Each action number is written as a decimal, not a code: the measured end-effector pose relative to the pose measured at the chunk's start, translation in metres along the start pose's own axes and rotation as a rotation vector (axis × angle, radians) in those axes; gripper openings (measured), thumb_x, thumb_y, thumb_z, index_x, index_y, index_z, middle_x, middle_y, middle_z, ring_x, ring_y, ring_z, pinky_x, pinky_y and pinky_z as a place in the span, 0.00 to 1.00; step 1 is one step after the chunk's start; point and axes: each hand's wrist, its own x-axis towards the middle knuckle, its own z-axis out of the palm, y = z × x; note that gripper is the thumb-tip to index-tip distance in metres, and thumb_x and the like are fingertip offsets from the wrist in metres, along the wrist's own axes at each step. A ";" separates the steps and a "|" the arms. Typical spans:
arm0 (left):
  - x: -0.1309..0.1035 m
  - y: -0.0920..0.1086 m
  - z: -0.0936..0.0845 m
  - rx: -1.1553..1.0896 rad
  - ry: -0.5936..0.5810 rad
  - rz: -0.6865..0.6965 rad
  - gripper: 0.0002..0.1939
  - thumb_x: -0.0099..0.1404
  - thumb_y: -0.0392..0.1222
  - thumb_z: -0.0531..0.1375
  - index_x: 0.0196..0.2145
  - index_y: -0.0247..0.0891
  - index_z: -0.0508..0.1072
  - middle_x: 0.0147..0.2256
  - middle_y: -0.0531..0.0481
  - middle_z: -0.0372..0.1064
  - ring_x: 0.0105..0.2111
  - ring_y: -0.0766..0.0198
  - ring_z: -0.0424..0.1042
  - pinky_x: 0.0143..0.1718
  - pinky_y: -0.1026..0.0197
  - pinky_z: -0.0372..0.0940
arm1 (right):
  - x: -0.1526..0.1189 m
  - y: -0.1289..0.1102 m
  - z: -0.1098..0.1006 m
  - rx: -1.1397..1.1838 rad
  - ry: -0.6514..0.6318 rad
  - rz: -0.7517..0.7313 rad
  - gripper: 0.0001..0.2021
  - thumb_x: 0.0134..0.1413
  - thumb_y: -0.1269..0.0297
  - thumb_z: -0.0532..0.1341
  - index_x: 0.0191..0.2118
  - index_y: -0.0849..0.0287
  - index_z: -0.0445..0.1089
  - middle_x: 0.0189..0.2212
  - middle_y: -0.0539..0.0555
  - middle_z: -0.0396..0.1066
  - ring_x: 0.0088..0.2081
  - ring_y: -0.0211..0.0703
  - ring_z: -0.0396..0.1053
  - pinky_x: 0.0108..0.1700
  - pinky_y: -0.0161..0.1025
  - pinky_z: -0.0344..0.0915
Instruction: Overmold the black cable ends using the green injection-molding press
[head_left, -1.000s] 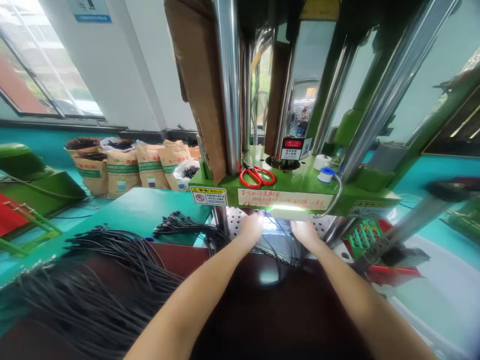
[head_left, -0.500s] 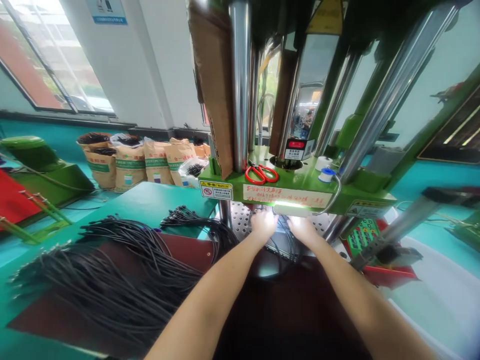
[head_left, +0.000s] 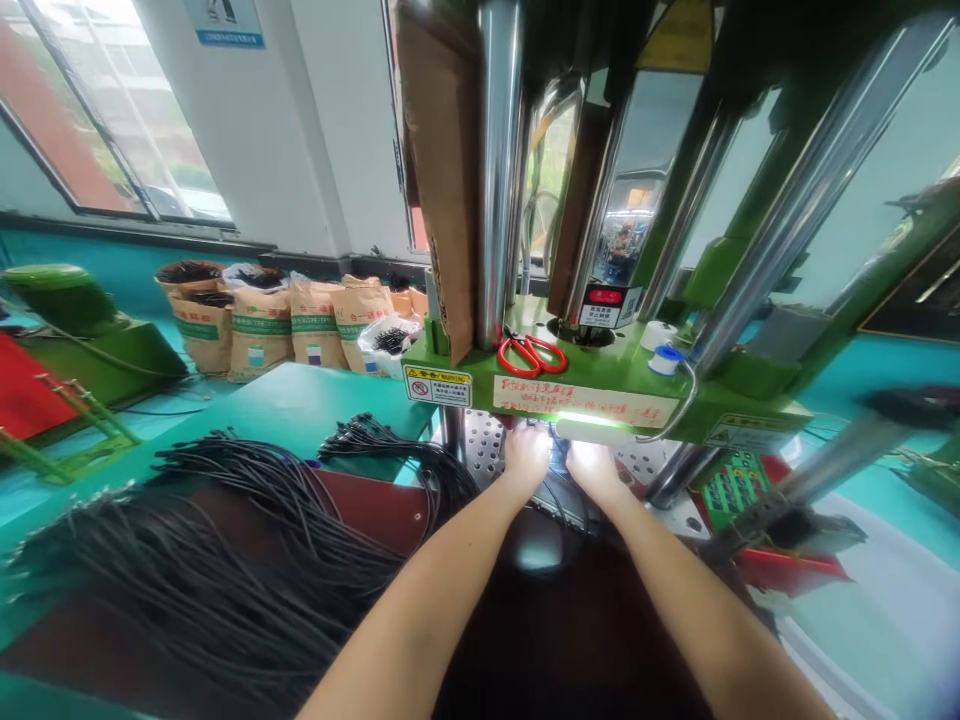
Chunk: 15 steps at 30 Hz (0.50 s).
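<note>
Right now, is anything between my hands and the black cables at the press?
Nothing visible separates your left hand or right hand from the black cables. The lamp bar sits just above your right hand, and glare blurs your fingertips.

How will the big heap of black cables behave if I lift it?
The cables will probably sag, since they curve loosely over the dark red board. Strands may slip or snag, as many lie crossed.

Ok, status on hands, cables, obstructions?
Left hand and right hand at the black cables; grip lost in glare. Lit lamp and green press plate may crowd them from above.
</note>
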 end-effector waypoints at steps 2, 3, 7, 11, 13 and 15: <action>-0.001 0.004 -0.002 -0.002 0.028 -0.004 0.15 0.59 0.31 0.47 0.37 0.31 0.71 0.35 0.38 0.69 0.42 0.53 0.64 0.44 0.52 0.57 | 0.000 0.002 -0.003 -0.002 0.004 -0.014 0.15 0.51 0.76 0.47 0.40 0.69 0.68 0.40 0.68 0.69 0.44 0.53 0.66 0.45 0.43 0.60; -0.002 0.007 -0.003 -0.004 0.046 -0.007 0.15 0.60 0.33 0.47 0.39 0.31 0.71 0.37 0.38 0.68 0.43 0.52 0.64 0.44 0.52 0.56 | 0.000 0.003 -0.004 -0.002 0.006 -0.028 0.15 0.52 0.76 0.47 0.40 0.69 0.68 0.41 0.68 0.69 0.45 0.52 0.66 0.46 0.43 0.59; -0.009 0.020 -0.001 -0.016 0.083 0.026 0.15 0.62 0.40 0.48 0.41 0.31 0.70 0.40 0.37 0.67 0.45 0.50 0.61 0.44 0.50 0.54 | -0.005 0.005 -0.012 -0.002 0.002 -0.101 0.15 0.56 0.73 0.46 0.43 0.65 0.67 0.42 0.63 0.69 0.46 0.49 0.65 0.48 0.41 0.57; -0.010 0.023 0.005 -0.029 0.048 0.052 0.14 0.61 0.35 0.48 0.36 0.30 0.72 0.32 0.38 0.69 0.41 0.51 0.63 0.44 0.50 0.53 | -0.007 0.001 -0.012 -0.014 -0.026 -0.139 0.15 0.58 0.70 0.46 0.44 0.64 0.66 0.39 0.63 0.71 0.40 0.48 0.69 0.42 0.40 0.62; -0.008 0.021 0.007 -0.035 0.040 0.065 0.14 0.61 0.34 0.48 0.35 0.31 0.72 0.31 0.38 0.70 0.41 0.52 0.63 0.44 0.50 0.53 | -0.005 0.000 -0.009 -0.016 -0.031 -0.143 0.15 0.58 0.70 0.46 0.44 0.65 0.66 0.38 0.63 0.71 0.37 0.48 0.69 0.40 0.39 0.62; -0.006 0.018 0.008 -0.040 0.038 0.072 0.14 0.60 0.33 0.48 0.35 0.31 0.72 0.32 0.39 0.70 0.41 0.52 0.63 0.44 0.51 0.53 | -0.002 0.000 -0.004 -0.011 -0.029 -0.149 0.15 0.58 0.70 0.45 0.43 0.64 0.67 0.37 0.63 0.71 0.37 0.47 0.69 0.40 0.39 0.62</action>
